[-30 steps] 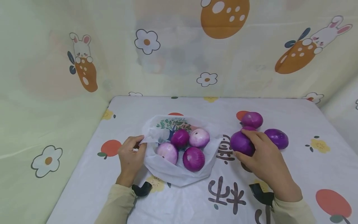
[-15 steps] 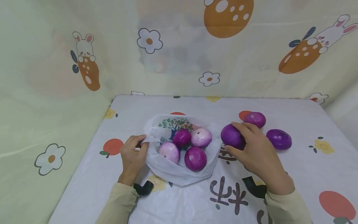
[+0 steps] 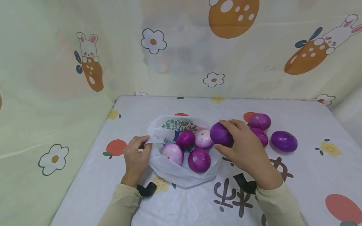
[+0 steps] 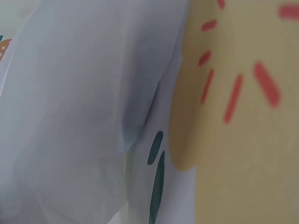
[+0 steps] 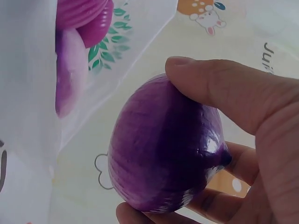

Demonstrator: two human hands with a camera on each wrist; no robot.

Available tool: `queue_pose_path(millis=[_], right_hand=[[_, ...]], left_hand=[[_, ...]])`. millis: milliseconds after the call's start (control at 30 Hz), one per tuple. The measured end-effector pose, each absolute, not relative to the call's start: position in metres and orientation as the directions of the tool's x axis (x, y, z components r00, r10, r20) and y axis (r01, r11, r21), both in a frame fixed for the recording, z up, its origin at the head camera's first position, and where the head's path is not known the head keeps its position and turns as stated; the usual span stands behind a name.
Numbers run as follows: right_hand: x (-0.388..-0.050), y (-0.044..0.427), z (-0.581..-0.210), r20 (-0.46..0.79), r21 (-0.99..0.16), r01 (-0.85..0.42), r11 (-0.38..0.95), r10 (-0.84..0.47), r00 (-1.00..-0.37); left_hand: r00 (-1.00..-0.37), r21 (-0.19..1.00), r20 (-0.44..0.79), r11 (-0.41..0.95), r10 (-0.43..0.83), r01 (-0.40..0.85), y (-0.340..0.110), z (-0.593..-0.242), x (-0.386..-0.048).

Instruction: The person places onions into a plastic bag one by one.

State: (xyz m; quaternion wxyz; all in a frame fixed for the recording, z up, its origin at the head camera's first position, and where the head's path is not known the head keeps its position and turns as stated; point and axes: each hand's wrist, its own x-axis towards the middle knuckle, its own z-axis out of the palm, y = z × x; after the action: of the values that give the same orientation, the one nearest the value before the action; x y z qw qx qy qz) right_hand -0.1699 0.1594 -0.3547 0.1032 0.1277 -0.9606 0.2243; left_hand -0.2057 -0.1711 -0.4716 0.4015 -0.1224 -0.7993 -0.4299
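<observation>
A white bag [image 3: 181, 179] with a printed tree lies with its mouth wide. Inside it are several onions: a dark magenta one [image 3: 185, 139], two paler ones [image 3: 172, 153] and a ribbed one [image 3: 199, 160]. My left hand [image 3: 137, 160] pinches the bag's left rim between thumb and fingers. In the left wrist view only the bag's white side [image 4: 74, 112] shows. My right hand [image 3: 246, 149] grips a deep purple onion [image 3: 221, 135] at the bag's right edge. Thumb and fingers wrap this onion [image 5: 163, 149] in the right wrist view.
Right of the bag, three purple onions lie on the patterned tablecloth: one at the back [image 3: 260, 121], one partly behind my right hand [image 3: 260, 136], and one farther right [image 3: 284, 141]. A printed curtain [image 3: 181, 62] hangs behind the table.
My right hand has carried the purple onion leftward from the loose group to the bag's right edge. My left hand keeps its hold on the rim. The view has shifted slightly.
</observation>
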Motion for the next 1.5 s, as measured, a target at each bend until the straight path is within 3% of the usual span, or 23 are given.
queue_pose_path(millis=[1500], right_hand=[[-0.207, 0.082, -0.361, 0.251, -0.359, -0.458, 0.813, -0.388, -0.887]], left_hand=[[-0.654, 0.587, 0.745, 0.596, -0.131, 0.549, -0.174, -0.475, -0.207]])
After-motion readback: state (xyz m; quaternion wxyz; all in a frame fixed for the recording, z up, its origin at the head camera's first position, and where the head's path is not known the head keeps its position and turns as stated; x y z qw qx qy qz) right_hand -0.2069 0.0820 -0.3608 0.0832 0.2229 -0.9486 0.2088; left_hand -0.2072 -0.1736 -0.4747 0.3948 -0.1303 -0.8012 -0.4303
